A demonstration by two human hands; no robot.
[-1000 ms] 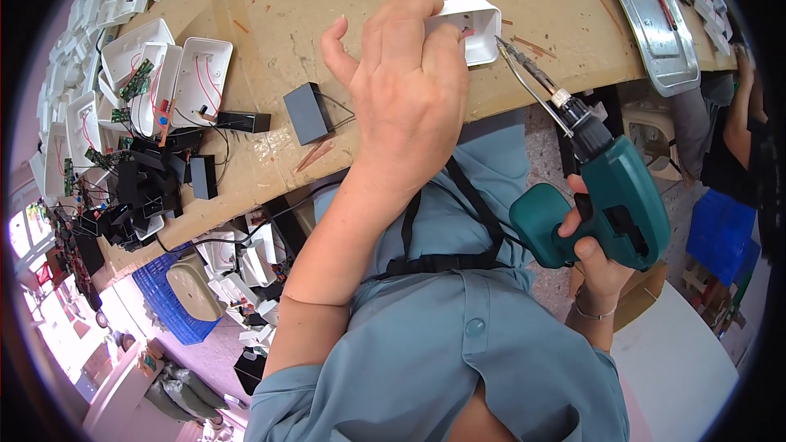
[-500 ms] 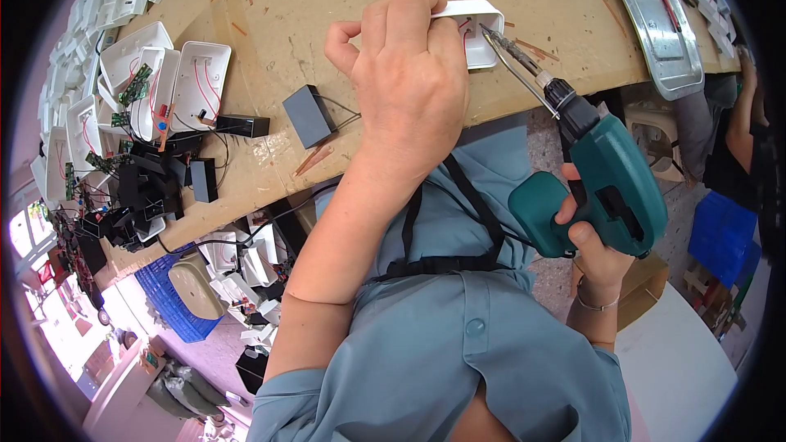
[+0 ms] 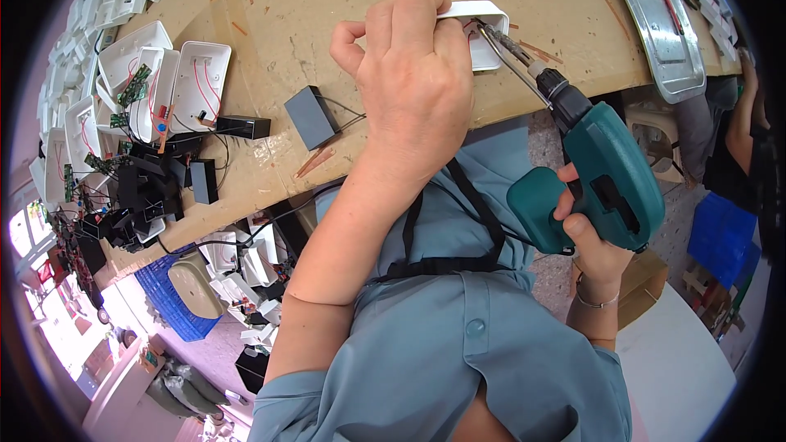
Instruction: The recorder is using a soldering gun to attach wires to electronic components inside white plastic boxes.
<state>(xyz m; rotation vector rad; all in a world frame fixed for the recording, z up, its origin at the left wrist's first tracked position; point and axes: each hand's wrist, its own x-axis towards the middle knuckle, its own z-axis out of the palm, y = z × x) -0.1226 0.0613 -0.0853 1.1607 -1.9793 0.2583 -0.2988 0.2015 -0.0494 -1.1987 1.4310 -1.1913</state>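
Observation:
My left hand (image 3: 417, 74) is closed around a white plastic housing (image 3: 486, 53), covering its left part. Thin red wire shows inside the housing. Gripped in my right hand (image 3: 591, 237) is a green soldering gun (image 3: 614, 180) with a dark nose. Its metal tip reaches into the housing's open side, and a thin metal tube runs alongside the tip. Whether the tip touches the wire cannot be made out. On the table left of my left hand rests a dark grey box (image 3: 311, 117) with black leads running toward the wrist.
White housings (image 3: 203, 82) with red wires, green circuit boards (image 3: 135, 84) and black boxes (image 3: 243, 127) crowd the table's left side. A metal tray (image 3: 667, 49) lies at the right. A black cable (image 3: 278, 211) hangs along the front edge. Another person's arm (image 3: 745, 98) shows at far right.
The soldering gun has shifted slightly up and left, its tip further into the housing. My left hand and the housing have moved a little to the right.

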